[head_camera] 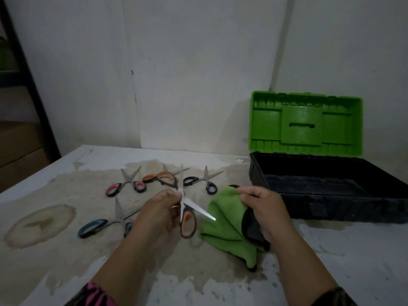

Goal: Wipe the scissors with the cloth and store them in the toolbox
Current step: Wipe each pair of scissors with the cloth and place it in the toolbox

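my left hand (161, 208) pinches the orange-and-black-handled steel scissors (187, 214) near the pivot, blades splayed for wiping. right hand (262, 208) curls tight on the green microfibre cloth (223, 226). black green-lidded plastic toolbox (309, 199) open nearby, ready.

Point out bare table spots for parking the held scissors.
Bare: the table's left side around the stain ring, left of the blue scissors; the near strip between the forearms; the corner before the toolbox, right of the right hand. Crowded: pink scissors, orange scissors, black scissors beyond the left hand.
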The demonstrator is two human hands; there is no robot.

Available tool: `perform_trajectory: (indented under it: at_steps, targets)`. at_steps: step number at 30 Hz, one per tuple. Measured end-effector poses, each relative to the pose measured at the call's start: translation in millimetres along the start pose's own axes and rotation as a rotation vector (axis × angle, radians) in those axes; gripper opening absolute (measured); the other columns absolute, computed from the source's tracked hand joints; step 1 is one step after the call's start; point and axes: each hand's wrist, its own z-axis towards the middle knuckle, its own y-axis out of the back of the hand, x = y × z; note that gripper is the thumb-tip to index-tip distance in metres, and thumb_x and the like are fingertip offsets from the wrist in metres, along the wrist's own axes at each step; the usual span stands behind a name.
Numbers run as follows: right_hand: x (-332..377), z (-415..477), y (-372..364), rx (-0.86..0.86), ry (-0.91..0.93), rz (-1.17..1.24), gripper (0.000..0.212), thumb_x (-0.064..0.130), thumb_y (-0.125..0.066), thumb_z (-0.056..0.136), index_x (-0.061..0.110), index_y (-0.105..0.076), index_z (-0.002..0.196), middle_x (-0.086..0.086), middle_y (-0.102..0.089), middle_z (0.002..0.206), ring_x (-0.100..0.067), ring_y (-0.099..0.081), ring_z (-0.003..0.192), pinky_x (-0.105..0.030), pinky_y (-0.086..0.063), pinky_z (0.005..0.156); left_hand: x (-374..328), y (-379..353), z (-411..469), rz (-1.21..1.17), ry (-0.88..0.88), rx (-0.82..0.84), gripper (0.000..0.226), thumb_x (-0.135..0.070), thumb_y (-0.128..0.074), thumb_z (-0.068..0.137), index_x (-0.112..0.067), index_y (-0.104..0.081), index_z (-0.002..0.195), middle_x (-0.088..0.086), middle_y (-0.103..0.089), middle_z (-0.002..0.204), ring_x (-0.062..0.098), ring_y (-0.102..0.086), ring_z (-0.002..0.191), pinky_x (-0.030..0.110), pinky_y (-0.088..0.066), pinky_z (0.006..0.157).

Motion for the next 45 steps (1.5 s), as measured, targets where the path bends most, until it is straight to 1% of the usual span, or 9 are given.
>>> perform_trajectory:
  at_steps: [4, 7, 10, 15, 20, 23, 36, 41, 45]
  targets:
    - [11.8, -10.1, -9.0, 0.063, 0.264, 0.054, 0.036, -0.009, -0.060, 0.080, 0.025, -0.064, 0.092, 0.005, -0.064, 0.084, -0.002, -0.062, 0.073, -0.012, -0.049, 0.067, 9.1, -2.7, -0.1, 0.267, 0.014, 0.130, 0.033, -0.011, -0.052, 0.092, -0.015, -0.053, 0.059, 0.009, -0.050, 0.055, 0.019, -0.045, 0.044, 0.025, -0.034, 0.046]
    - [10.4, -22.9, -24.6, 0.150, 0.529, -0.277, 0.024, 0.000, -0.064, 0.079, 0.022, -0.071, 0.087, 0.011, -0.067, 0.083, 0.002, -0.062, 0.080, -0.007, -0.045, 0.075, 14.9, -9.4, -7.0, 0.522, -0.115, 0.121, 0.025, -0.018, -0.056, 0.091, -0.011, -0.057, 0.067, 0.002, -0.049, 0.050, 0.011, -0.040, 0.041, 0.019, -0.032, 0.041]
    - [0.1, -25.3, -39.1, 0.192, 0.754, -0.512, 0.013, 0.007, -0.063, 0.078, 0.012, -0.074, 0.084, -0.001, -0.062, 0.082, -0.002, -0.056, 0.079, -0.004, -0.040, 0.071, 18.2, -11.6, -10.5, 0.620, -0.233, 0.106, 0.020, -0.019, -0.058, 0.091, -0.005, -0.062, 0.077, 0.008, -0.050, 0.060, 0.014, -0.039, 0.050, 0.019, -0.030, 0.042]
    - [-2.3, -17.2, -40.9, 0.001, 0.678, -0.483, 0.014, 0.007, -0.066, 0.075, 0.010, -0.074, 0.086, 0.006, -0.056, 0.076, 0.007, -0.051, 0.076, 0.003, -0.034, 0.068, 16.6, -11.6, -9.3, 0.713, -0.309, 0.105, 0.022, -0.015, -0.056, 0.091, -0.012, -0.060, 0.070, 0.000, -0.044, 0.054, 0.004, -0.033, 0.041, 0.012, -0.028, 0.041]
    - [-2.4, -22.4, -44.7, 0.084, 0.652, -0.512, 0.010, 0.006, -0.067, 0.076, 0.010, -0.074, 0.081, -0.006, -0.062, 0.078, -0.003, -0.052, 0.070, 0.002, -0.035, 0.067, 18.4, -10.7, -7.9, 0.728, -0.323, 0.085, 0.018, -0.015, -0.058, 0.090, -0.006, -0.065, 0.077, 0.008, -0.055, 0.066, 0.012, -0.045, 0.058, 0.020, -0.034, 0.051]
    - [-1.3, -15.3, -40.7, -0.052, 0.629, -0.498, 0.008, 0.005, -0.069, 0.075, 0.009, -0.074, 0.078, -0.004, -0.060, 0.075, -0.001, -0.050, 0.070, 0.003, -0.033, 0.067, 19.2, -12.0, -10.2, 0.734, -0.305, 0.105, 0.024, -0.015, -0.057, 0.091, -0.013, -0.060, 0.067, -0.001, -0.046, 0.053, 0.005, -0.036, 0.043, 0.019, -0.030, 0.046]
    - [-8.1, -27.8, -48.0, 0.044, 0.581, -0.461, 0.008, 0.009, -0.074, 0.073, 0.014, -0.075, 0.078, 0.001, -0.064, 0.076, 0.011, -0.054, 0.073, 0.001, -0.037, 0.068, 19.9, -14.2, -11.4, 0.730, -0.313, 0.100, 0.027, -0.013, -0.053, 0.093, -0.012, -0.055, 0.066, -0.002, -0.039, 0.050, 0.003, -0.030, 0.038, 0.015, -0.026, 0.041]
    - [4.9, -10.4, -28.4, -0.155, 0.418, -0.381, 0.009, 0.010, -0.071, 0.075, 0.018, -0.075, 0.078, 0.002, -0.065, 0.079, -0.001, -0.056, 0.073, 0.001, -0.036, 0.069, 20.2, -17.1, -16.9, 0.724, -0.307, 0.198, 0.029, -0.009, -0.053, 0.093, -0.011, -0.051, 0.064, -0.003, -0.039, 0.052, 0.002, -0.030, 0.040, 0.014, -0.027, 0.042]
    - [16.2, -10.3, -12.2, -0.221, 0.139, 0.138, 0.016, 0.010, -0.066, 0.082, 0.024, -0.071, 0.076, 0.002, -0.071, 0.081, -0.016, -0.066, 0.080, -0.027, -0.053, 0.076, 21.3, -21.6, -19.3, 0.606, -0.237, 0.173, 0.028, -0.008, -0.053, 0.093, -0.011, -0.052, 0.064, -0.008, -0.037, 0.042, 0.003, -0.029, 0.035, 0.015, -0.027, 0.038]
